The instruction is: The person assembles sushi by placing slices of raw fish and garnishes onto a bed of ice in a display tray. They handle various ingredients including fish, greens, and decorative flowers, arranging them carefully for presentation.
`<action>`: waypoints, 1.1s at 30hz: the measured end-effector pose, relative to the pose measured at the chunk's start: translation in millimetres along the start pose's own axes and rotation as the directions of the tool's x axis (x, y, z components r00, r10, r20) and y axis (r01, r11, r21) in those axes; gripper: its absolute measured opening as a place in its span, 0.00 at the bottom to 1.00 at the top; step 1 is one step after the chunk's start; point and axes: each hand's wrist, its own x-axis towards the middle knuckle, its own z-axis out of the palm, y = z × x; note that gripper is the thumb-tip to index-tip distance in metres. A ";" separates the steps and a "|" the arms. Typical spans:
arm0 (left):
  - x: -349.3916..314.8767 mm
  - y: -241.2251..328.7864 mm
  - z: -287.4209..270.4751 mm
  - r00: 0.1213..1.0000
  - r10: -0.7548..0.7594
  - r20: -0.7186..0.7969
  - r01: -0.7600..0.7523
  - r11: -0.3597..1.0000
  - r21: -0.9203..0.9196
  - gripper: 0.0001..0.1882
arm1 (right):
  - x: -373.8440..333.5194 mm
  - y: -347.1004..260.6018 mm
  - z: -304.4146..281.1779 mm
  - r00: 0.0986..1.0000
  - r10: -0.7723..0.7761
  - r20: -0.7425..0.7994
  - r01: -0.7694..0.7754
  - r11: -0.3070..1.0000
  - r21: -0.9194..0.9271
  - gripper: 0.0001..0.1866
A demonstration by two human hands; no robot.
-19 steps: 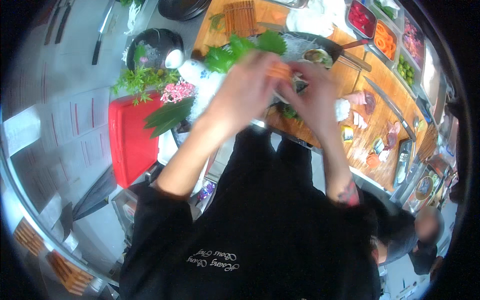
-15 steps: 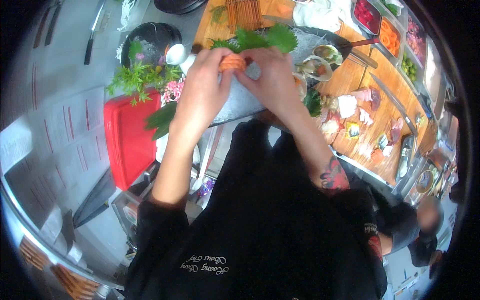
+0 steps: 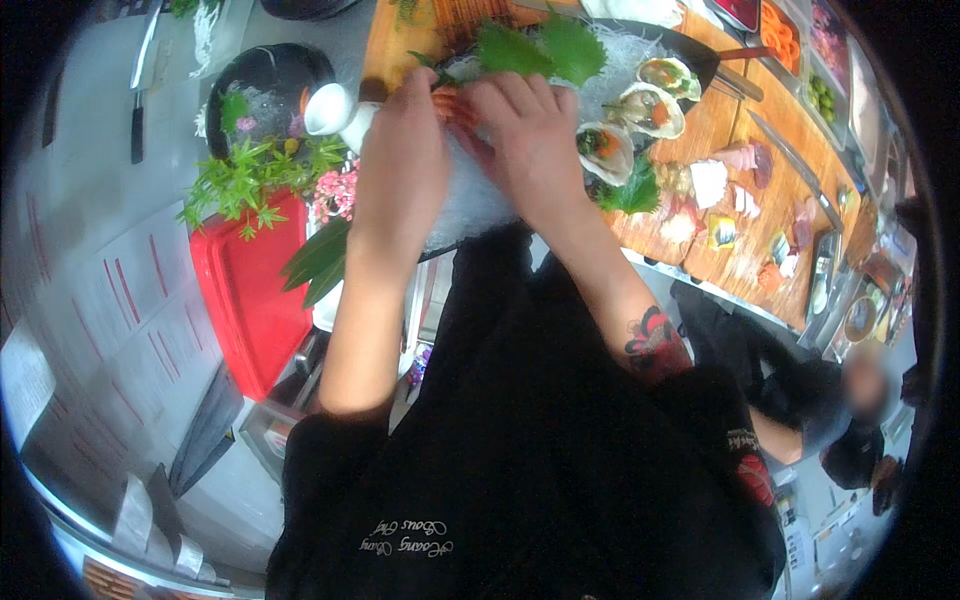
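Note:
Striped orange slices of salmon (image 3: 447, 103) are pinched between my two hands over a dark platter bedded with crushed ice (image 3: 470, 205). My left hand (image 3: 405, 165) is closed at their left side, its fingertips mostly hidden. From the right, my right hand (image 3: 522, 130) curls its fingers down against the same slices. Just beyond the hands lie broad green shiso leaves (image 3: 512, 50). Several topped oysters in their shells (image 3: 605, 152) sit on the platter to the right of my right hand. Whether the salmon touches the ice, I cannot tell.
Left of the platter stand a white pourer (image 3: 328, 110), leafy sprigs (image 3: 240, 190), pink flowers (image 3: 335, 192) and a red lid (image 3: 255, 300). On the right, a wooden board (image 3: 735, 255) carries fish pieces and a long knife (image 3: 795, 165). Another person (image 3: 790, 390) is at lower right.
The whole view has shifted slightly. My hands have moved a little up and left in the picture, and my right fingers curl further over the salmon. More of the nearest oyster shows.

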 end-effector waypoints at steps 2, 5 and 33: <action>1.6 3.2 -0.7 0.989 -0.121 0.082 0.124 0.992 -0.025 0.18 | -1.5 2.2 3.8 0.996 -0.077 -0.035 0.077 0.997 0.015 0.14; 3.5 8.9 -1.0 0.986 -0.140 0.094 0.141 0.990 -0.013 0.20 | -2.1 6.9 10.2 0.994 -0.101 -0.029 0.103 0.994 0.040 0.10; 29.3 44.5 32.0 0.899 -0.257 0.355 0.215 0.964 0.155 0.29 | -142.6 164.5 -207.0 1.000 0.011 -0.019 -0.004 0.944 0.329 0.11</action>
